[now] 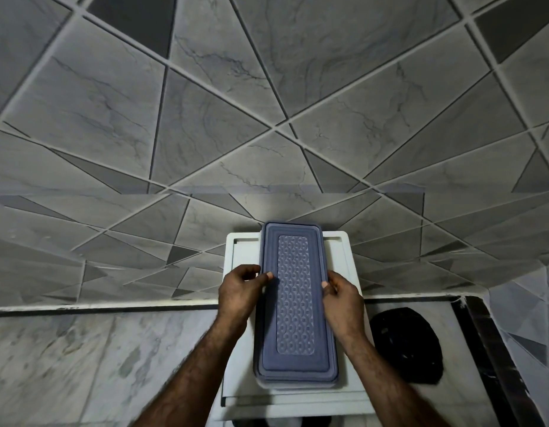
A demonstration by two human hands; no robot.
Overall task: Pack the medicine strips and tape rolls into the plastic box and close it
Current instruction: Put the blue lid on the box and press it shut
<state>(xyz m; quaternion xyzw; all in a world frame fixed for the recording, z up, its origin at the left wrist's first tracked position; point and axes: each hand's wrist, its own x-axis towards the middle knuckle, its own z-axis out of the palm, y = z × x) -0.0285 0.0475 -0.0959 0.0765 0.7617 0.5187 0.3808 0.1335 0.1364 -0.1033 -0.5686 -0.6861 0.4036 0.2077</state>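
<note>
Hands [240, 291] [340, 295] pinching lid [296, 303] edges, box closed

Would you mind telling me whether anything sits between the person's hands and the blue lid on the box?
Nothing visible does. The left hand and right hand already touch the long edges of the blue lid, thumbs on top. The black object lies off to the right, clear of both.

Plastic box [296, 303] lying lengthwise on the white board [344, 257], lid on top. Left hand [239, 291] touching the box's left edge, right hand [340, 298] its right edge. Dark object [405, 346] right of the box, on the counter [82, 359]. Tiled wall [267, 103] behind the box.
</note>
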